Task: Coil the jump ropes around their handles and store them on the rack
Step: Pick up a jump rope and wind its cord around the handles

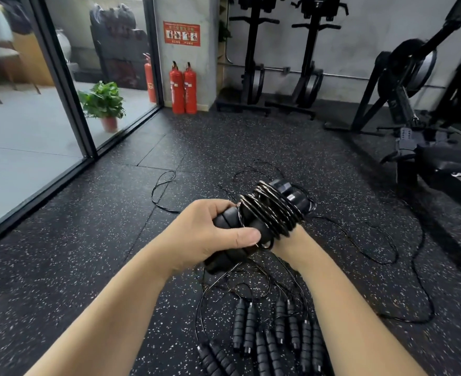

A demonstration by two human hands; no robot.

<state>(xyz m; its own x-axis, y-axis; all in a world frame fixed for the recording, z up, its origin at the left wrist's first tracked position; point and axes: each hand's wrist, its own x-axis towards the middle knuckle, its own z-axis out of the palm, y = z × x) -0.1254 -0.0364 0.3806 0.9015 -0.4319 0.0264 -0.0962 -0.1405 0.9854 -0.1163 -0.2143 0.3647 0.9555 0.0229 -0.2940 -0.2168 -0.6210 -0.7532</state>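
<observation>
Above the speckled floor (93,267), the left hand (210,234) clenched a pair of black ribbed handles (232,256), thin glossy black rope (267,210) coiled round them in tight loops. The right hand's grip was hidden behind the coil. More handles (272,337) lay below.

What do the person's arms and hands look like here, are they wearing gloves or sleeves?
No gloves or sleeves show. The left hand and both forearms are bare, with no watch, ring or band visible. The right hand is mostly hidden.
</observation>
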